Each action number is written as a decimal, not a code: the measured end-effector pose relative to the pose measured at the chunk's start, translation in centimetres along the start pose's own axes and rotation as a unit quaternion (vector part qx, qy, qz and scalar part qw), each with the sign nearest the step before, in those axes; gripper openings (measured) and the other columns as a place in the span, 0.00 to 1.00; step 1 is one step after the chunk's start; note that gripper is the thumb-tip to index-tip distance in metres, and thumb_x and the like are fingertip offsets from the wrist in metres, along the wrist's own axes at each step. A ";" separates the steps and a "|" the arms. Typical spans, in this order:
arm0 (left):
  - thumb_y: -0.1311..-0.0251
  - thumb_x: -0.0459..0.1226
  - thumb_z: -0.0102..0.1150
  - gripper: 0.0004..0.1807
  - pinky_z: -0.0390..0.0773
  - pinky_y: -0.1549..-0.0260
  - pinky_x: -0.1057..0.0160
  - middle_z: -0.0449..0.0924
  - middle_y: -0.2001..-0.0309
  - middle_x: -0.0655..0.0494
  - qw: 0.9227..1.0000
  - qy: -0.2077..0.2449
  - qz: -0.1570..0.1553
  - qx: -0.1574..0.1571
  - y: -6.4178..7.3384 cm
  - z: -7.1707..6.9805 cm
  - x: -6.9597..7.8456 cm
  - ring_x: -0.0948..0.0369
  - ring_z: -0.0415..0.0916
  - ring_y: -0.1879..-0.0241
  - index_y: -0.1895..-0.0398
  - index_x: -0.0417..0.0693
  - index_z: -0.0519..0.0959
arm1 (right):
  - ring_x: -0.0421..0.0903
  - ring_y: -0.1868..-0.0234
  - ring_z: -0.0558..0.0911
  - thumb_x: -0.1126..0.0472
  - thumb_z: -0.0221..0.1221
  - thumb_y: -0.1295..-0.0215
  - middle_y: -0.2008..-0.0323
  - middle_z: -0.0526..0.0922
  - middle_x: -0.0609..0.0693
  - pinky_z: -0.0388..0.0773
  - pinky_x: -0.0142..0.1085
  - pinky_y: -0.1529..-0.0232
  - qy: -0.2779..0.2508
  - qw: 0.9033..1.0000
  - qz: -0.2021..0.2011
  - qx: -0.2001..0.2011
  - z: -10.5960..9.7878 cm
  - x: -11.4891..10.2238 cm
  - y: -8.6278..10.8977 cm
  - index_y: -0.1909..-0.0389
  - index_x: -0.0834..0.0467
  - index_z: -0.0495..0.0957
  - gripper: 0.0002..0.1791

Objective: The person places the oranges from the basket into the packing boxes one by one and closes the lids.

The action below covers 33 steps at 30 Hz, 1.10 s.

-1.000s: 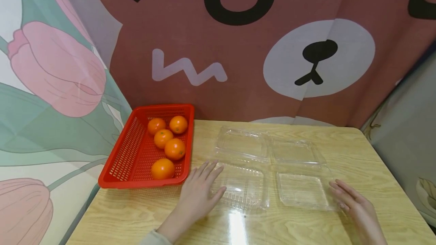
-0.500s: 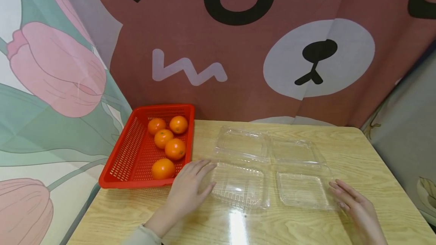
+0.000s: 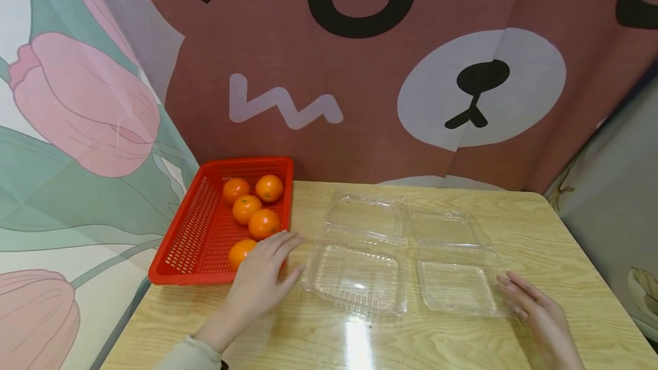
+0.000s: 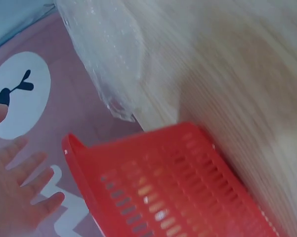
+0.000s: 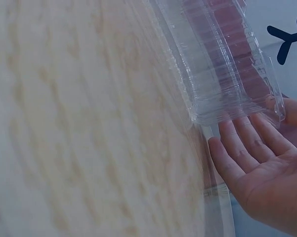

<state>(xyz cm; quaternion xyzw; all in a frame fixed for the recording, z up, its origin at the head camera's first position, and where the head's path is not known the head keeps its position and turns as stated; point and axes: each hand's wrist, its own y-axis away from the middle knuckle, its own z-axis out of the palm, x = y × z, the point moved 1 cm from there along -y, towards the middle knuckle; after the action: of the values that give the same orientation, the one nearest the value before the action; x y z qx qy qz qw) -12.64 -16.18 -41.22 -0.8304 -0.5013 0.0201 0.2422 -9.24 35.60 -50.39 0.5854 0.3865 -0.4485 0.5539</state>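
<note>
My left hand (image 3: 262, 273) is over the front right corner of a red plastic basket (image 3: 177, 278), fingers extended and spread, with nothing in its grasp. It partly covers the nearest orange (image 3: 240, 252); several oranges lie in the basket. In the left wrist view the fingers (image 4: 25, 170) stand beyond the basket's rim. My right hand (image 3: 537, 313) is at the right edge of a clear plastic clamshell container (image 3: 457, 289), its fingers loosely extended. In the right wrist view its fingertips overlap the container's edge. A second clear clamshell container (image 3: 358, 280) lies between the hands, lid folded back.
The wooden table (image 3: 426, 344) backs onto a hanging cloth (image 3: 288, 153) with a bear print. Another cloth (image 3: 87, 198) with printed tulips hangs along the left side. Both containers lie opened flat, lids toward the back.
My left hand has moved left, from the left container's edge to the basket's front right corner, over the nearest orange. My right hand has stayed at the right container.
</note>
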 end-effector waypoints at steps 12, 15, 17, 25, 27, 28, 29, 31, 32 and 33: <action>0.37 0.50 0.63 0.26 0.69 0.39 0.47 0.73 0.36 0.55 0.999 -0.010 -0.050 -0.005 0.4 -1.2 -3.1 0.53 0.69 0.36 0.36 0.55 0.76 | 0.20 0.52 0.76 0.52 0.56 0.26 0.51 0.80 0.25 0.74 0.20 0.57 -0.038 0.999 -0.008 0.004 -0.3 0.2 0.1 0.24 0.48 0.56 0.34; 0.38 0.50 0.64 0.27 0.69 0.40 0.47 0.73 0.36 0.54 0.998 -0.017 -0.063 -0.014 0.6 -1.2 -4.1 0.52 0.69 0.36 0.37 0.54 0.76 | 0.20 0.52 0.76 0.54 0.56 0.26 0.51 0.81 0.26 0.74 0.20 0.57 -0.048 0.999 -0.020 0.005 -0.3 0.3 0.0 0.31 0.41 0.66 0.25; 0.39 0.49 0.65 0.27 0.70 0.40 0.46 0.74 0.37 0.53 0.997 -0.025 -0.065 -0.020 0.8 -1.3 -4.8 0.51 0.70 0.37 0.38 0.53 0.77 | 0.20 0.52 0.76 0.55 0.56 0.26 0.51 0.81 0.27 0.74 0.20 0.57 -0.052 0.998 -0.027 0.004 -0.3 0.4 0.0 0.36 0.39 0.71 0.20; 0.39 0.49 0.65 0.27 0.74 0.44 0.45 0.76 0.39 0.50 0.996 -0.045 -0.069 -0.037 1.3 -2.0 -6.9 0.49 0.72 0.40 0.39 0.50 0.77 | 0.20 0.52 0.76 0.54 0.56 0.26 0.50 0.81 0.27 0.74 0.20 0.57 -0.036 0.999 -0.016 -0.001 -0.5 0.5 0.1 0.27 0.47 0.62 0.29; 0.39 0.48 0.65 0.26 0.76 0.47 0.45 0.76 0.39 0.50 0.995 -0.038 -0.080 -0.043 1.3 -2.1 -7.5 0.49 0.72 0.40 0.39 0.49 0.77 | 0.20 0.52 0.76 0.54 0.56 0.26 0.50 0.81 0.27 0.73 0.20 0.57 -0.037 0.999 -0.012 -0.004 -0.7 0.5 0.1 0.31 0.44 0.66 0.25; 0.39 0.47 0.65 0.26 0.77 0.49 0.45 0.76 0.40 0.50 0.995 -0.031 -0.088 -0.047 1.3 -2.2 -7.8 0.49 0.73 0.41 0.39 0.49 0.78 | 0.20 0.52 0.76 0.54 0.56 0.26 0.50 0.81 0.28 0.73 0.20 0.57 -0.038 0.999 -0.013 -0.006 -0.7 0.6 0.1 0.33 0.44 0.68 0.23; 0.38 0.46 0.65 0.25 0.78 0.50 0.44 0.77 0.40 0.50 0.994 -0.023 -0.097 -0.053 1.3 -2.2 -8.2 0.48 0.73 0.41 0.39 0.49 0.78 | 0.20 0.52 0.76 0.55 0.56 0.26 0.50 0.81 0.27 0.73 0.20 0.57 -0.038 0.999 -0.012 -0.007 -0.7 0.6 0.1 0.34 0.43 0.69 0.22; 0.38 0.45 0.65 0.24 0.78 0.52 0.42 0.77 0.41 0.50 0.991 -0.007 -0.116 -0.065 1.3 -2.3 -8.8 0.47 0.74 0.43 0.39 0.49 0.77 | 0.20 0.52 0.75 0.54 0.56 0.26 0.51 0.80 0.27 0.73 0.20 0.57 -0.030 0.999 -0.008 -0.008 -0.8 0.6 0.1 0.35 0.42 0.70 0.21; 0.37 0.45 0.64 0.24 0.78 0.53 0.41 0.77 0.41 0.50 0.989 0.002 -0.126 -0.072 1.2 -2.3 -9.1 0.47 0.74 0.43 0.39 0.49 0.77 | 0.19 0.52 0.75 0.53 0.56 0.26 0.51 0.80 0.27 0.73 0.20 0.57 -0.027 1.000 -0.007 -0.009 -0.8 0.6 0.1 0.34 0.43 0.69 0.21; 0.37 0.46 0.64 0.24 0.78 0.53 0.41 0.77 0.42 0.50 0.987 0.011 -0.136 -0.079 1.2 -2.3 -9.4 0.47 0.74 0.44 0.39 0.49 0.77 | 0.19 0.52 0.75 0.53 0.56 0.26 0.51 0.80 0.26 0.73 0.20 0.57 -0.023 1.000 -0.005 -0.012 -0.8 0.6 0.2 0.34 0.42 0.69 0.22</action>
<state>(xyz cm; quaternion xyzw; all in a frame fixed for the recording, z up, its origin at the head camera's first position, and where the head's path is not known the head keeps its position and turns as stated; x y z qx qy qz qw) -15.68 -25.47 -41.65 -0.7710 -0.6070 -0.0622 0.1821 -8.85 36.34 -50.89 0.5667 0.3818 -0.4596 0.5673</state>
